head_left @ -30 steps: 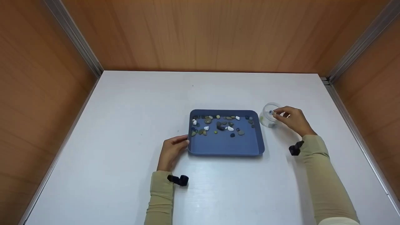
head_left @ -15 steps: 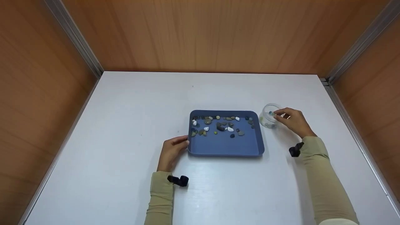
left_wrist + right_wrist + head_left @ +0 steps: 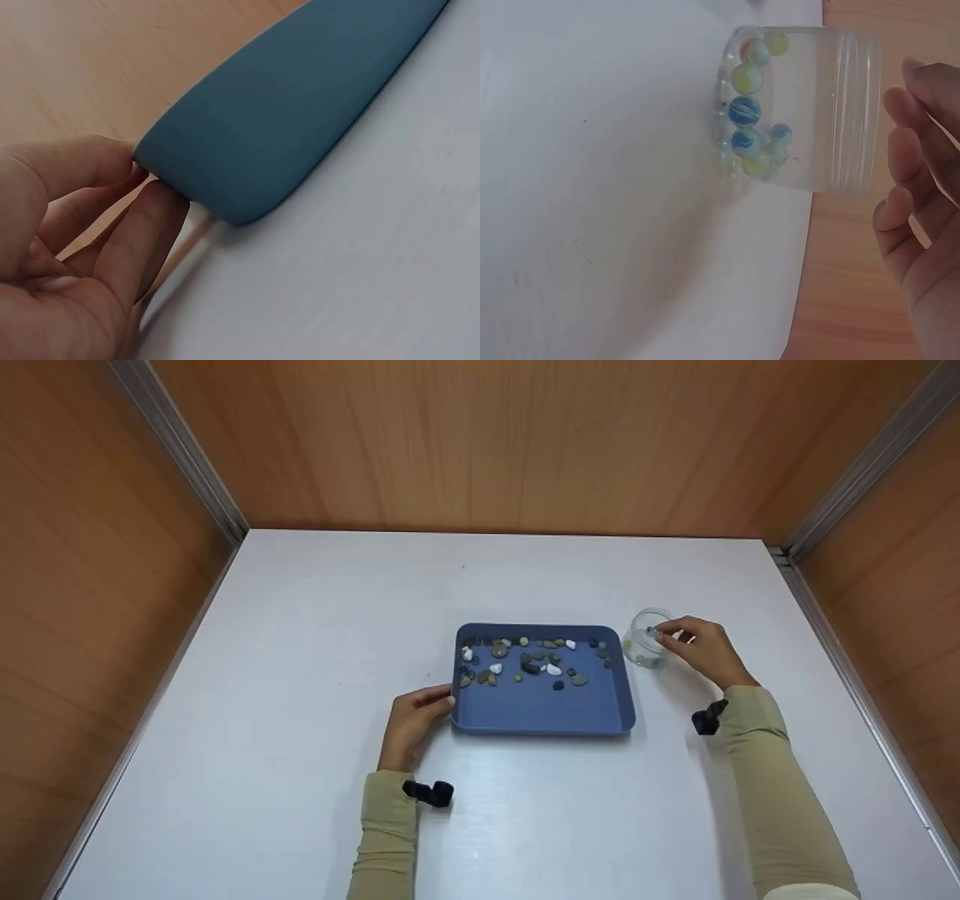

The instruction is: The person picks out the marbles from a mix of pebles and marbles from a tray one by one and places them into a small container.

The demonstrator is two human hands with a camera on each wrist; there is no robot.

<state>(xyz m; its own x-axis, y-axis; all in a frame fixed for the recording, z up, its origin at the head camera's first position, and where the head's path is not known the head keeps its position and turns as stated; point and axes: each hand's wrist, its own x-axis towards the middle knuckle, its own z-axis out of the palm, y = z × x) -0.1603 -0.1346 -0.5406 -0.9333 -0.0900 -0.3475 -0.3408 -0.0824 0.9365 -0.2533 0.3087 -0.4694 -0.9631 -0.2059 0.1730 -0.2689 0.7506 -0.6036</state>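
A blue tray (image 3: 540,712) lies on the white table, with several pebbles and small stones across its far half. My left hand (image 3: 412,722) holds the tray by its left side, near the front corner; in the left wrist view its fingertips and thumb meet the blue wall (image 3: 247,127). To the right of the tray stands a clear plastic jar (image 3: 810,105) without a lid. Several glass marbles (image 3: 745,111) lie at its bottom. Over the jar's mouth my right hand (image 3: 701,646) pinches a small blue-green marble (image 3: 651,630), which the right wrist view does not show.
Wood-grain panels (image 3: 525,442) wall the table at the back and both sides. Metal profiles (image 3: 187,450) run along the corners. The white tabletop (image 3: 315,607) stretches around the tray and jar.
Both hands, the tray and the jar stay almost in place. The small thing at my right fingertips shows a different colour, from dark blue and pale to blue-green.
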